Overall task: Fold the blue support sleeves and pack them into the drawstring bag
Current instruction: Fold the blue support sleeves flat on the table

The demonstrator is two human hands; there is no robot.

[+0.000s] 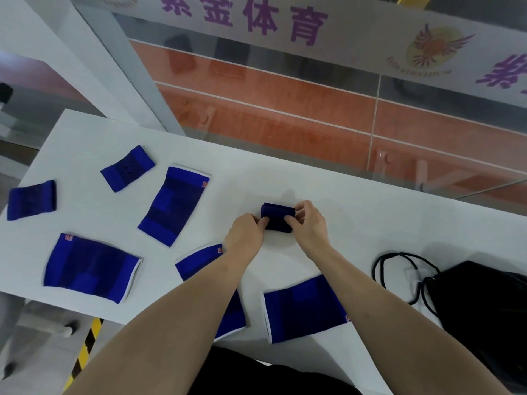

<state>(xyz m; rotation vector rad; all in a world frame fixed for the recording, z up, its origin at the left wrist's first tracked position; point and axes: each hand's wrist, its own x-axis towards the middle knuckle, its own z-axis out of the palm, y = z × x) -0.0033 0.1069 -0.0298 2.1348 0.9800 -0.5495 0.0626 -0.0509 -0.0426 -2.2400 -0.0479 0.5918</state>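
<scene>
A small folded blue sleeve (277, 218) sits at the middle of the white table (356, 201). My left hand (244, 232) grips its left end and my right hand (309, 220) grips its right end. Several flat blue sleeves lie around: two small ones at far left (32, 199) and upper left (128, 168), a long one (174, 205), a wide one (91, 267) at the near left, one (199, 259) partly under my left forearm, and one (303, 312) between my forearms. The black drawstring bag (482, 309) lies at the right with its cord (399, 263) looped out.
A glass partition (313, 115) with purple lettering runs just behind the table's far edge. A white post (119, 67) rises at the back left. The table's near edge runs close to my body, and yellow-black floor tape (85, 349) shows below left.
</scene>
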